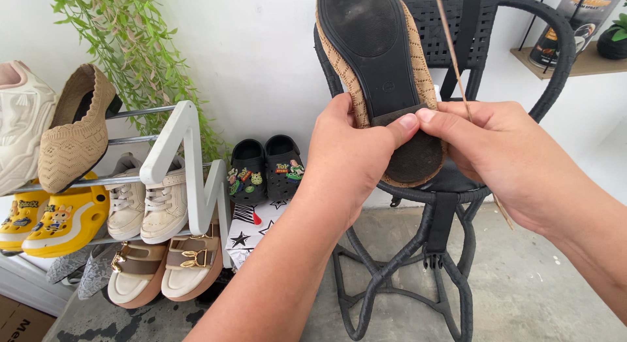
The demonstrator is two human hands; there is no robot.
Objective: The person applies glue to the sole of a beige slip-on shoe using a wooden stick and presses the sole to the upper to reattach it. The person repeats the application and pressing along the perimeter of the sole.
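I hold a tan knit flat shoe upside down at the top centre, its black sole facing me. My left hand grips the shoe at its heel end, thumb pressed on the sole. My right hand meets it from the right, thumb tip against the sole's edge, and pinches a thin brown stick that runs up across the shoe and down past the wrist. The matching tan flat rests on the shoe rack at the left.
A black woven chair stands right behind the shoe. At the left, a white-and-metal shoe rack carries white sneakers, yellow clogs and tan sandals. Small black clogs sit on a star-patterned box. A wall shelf is at top right.
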